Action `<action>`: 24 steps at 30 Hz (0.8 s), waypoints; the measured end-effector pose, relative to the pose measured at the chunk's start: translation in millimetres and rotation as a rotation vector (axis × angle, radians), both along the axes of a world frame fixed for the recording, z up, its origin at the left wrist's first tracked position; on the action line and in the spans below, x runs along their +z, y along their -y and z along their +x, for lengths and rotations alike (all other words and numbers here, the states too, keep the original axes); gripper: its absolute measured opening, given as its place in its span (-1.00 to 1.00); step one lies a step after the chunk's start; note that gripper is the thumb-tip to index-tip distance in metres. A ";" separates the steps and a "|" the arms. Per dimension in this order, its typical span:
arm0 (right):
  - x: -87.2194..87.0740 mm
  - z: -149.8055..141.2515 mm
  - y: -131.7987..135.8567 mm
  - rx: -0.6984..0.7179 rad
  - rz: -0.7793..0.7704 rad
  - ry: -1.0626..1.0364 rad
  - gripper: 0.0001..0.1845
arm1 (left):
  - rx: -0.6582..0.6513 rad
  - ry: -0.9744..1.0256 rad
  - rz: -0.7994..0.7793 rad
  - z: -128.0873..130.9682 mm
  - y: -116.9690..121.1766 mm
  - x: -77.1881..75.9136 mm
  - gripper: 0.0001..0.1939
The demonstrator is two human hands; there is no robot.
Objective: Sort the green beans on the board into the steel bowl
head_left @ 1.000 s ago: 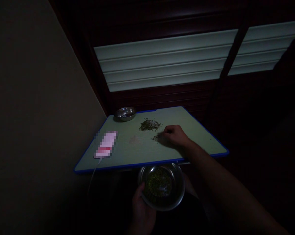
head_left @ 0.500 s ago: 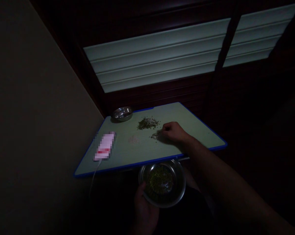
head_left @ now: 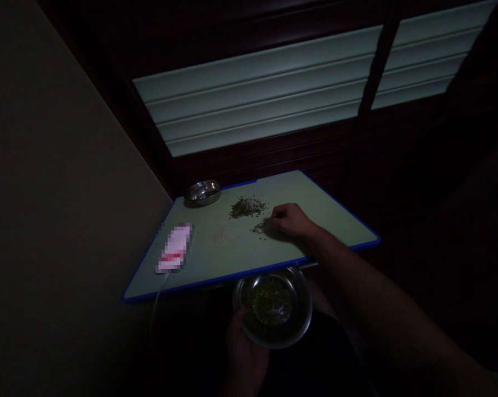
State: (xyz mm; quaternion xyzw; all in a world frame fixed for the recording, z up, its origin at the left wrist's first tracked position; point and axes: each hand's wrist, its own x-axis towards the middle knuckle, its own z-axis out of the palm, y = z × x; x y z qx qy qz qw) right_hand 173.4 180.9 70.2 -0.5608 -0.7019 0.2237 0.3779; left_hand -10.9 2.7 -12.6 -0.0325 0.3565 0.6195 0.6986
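Note:
My left hand (head_left: 247,353) grips the near left rim of a steel bowl (head_left: 301,311), thumb over the edge. Small green bean-like grains (head_left: 269,300) lie inside that bowl, which sits just below the table's front edge. On the pale green tabletop (head_left: 315,201) rests my right hand (head_left: 290,220), its fingers curled together. Whatever is between its fingertips is hidden. Beside it, to the left, lies a small scatter of grains (head_left: 257,228). A larger pile of similar dark green grains (head_left: 245,207) is spread a little farther back.
A smaller steel bowl (head_left: 204,192) stands at the table's back left corner. A blurred-out phone (head_left: 175,248) lies near the left edge, with a white cable (head_left: 154,309) hanging off the front. Behind the table are dark wooden panels with pale slats (head_left: 257,94); a wall (head_left: 67,220) borders the left.
The camera view has shifted slightly, moving the table a little up and left in the picture. My right hand stays curled beside the small scatter, and my left hand keeps holding the bowl.

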 end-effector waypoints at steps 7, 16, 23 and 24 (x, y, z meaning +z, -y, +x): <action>-0.5 -1.8 2.1 0.063 -0.009 -0.053 -0.87 | -0.013 0.006 -0.041 0.2 0.6 3.3 -0.70; -0.2 -1.5 1.8 0.088 -0.046 -0.109 -0.90 | 0.013 0.028 -0.079 0.0 -0.1 -1.3 -0.73; -2.3 -0.7 0.0 0.064 -0.036 -0.076 -0.87 | -0.011 0.003 -0.042 -0.8 0.2 -2.7 -0.73; -2.3 -0.8 0.1 0.056 -0.032 -0.078 -0.87 | -0.008 0.001 -0.036 -0.3 0.0 -2.1 -0.73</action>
